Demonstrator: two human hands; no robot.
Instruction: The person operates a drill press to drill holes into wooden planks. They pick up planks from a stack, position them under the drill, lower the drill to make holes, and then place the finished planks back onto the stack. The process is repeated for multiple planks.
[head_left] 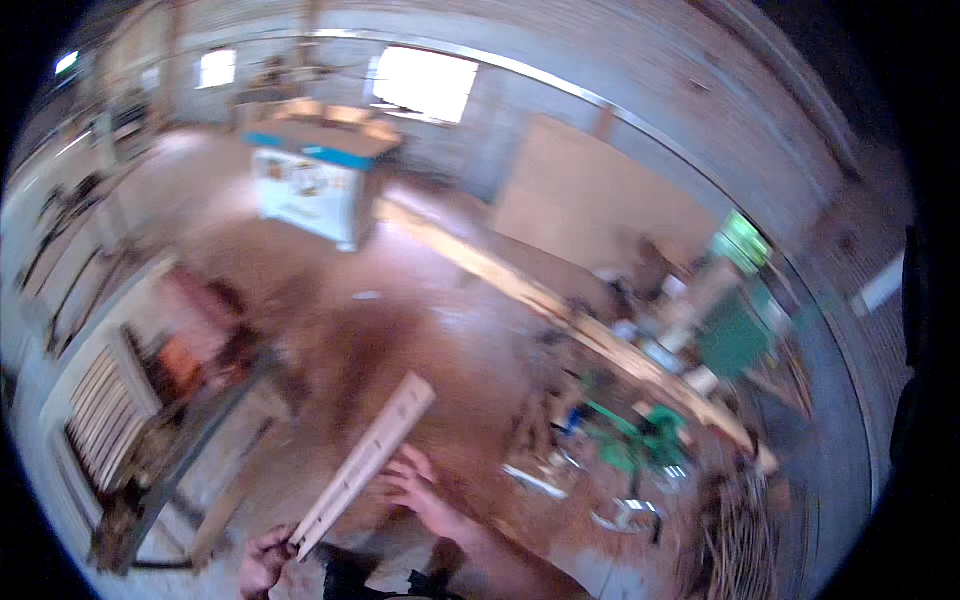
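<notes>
Head view: left hand (265, 560) clamps the wooden slat (365, 462) at its near end; right hand (415, 490), open-fingered, steadies beside it. Support it midway for control.

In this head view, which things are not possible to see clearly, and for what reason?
- Left hand, head view: cut off by the lower edge; its grip on the wooden strip looks closed, but the fingers are blurred.
- Right hand: motion blur hides whether it touches the strip.
- Green machine on the floor: too blurred to tell its kind.
- White and blue machine: pictures on its side too small and blurred.
</notes>
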